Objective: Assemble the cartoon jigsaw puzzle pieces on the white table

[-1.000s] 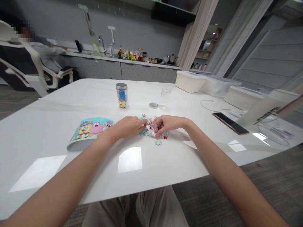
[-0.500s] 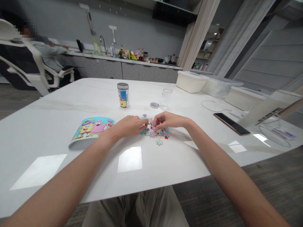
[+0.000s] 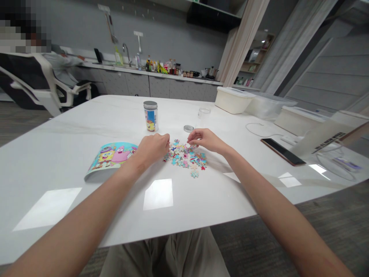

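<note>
A loose pile of small colourful jigsaw pieces (image 3: 184, 156) lies on the white table in front of me. My left hand (image 3: 154, 148) is at the pile's left edge, its fingers curled closed; what they hold, if anything, is hidden. Over the upper right of the pile hovers my right hand (image 3: 203, 139), with thumb and fingertips pinched together, and I cannot make out anything in them. Left of my left hand lies a curved cartoon picture sheet (image 3: 111, 157), partly covered by that hand and forearm. One piece (image 3: 195, 174) sits apart, nearest to me.
Beyond the pile stand a lidded jar (image 3: 150, 116) with a cartoon label, a loose round lid (image 3: 188, 128) and a clear jar (image 3: 204, 113). A phone (image 3: 282, 152), cables and storage boxes (image 3: 234, 100) are at the right. A person sits in a chair (image 3: 47, 82) at far left.
My left hand has drawn back left from the middle of the pile, its fingers now curled. My right hand has lifted slightly up and away, so more of the pieces show.
</note>
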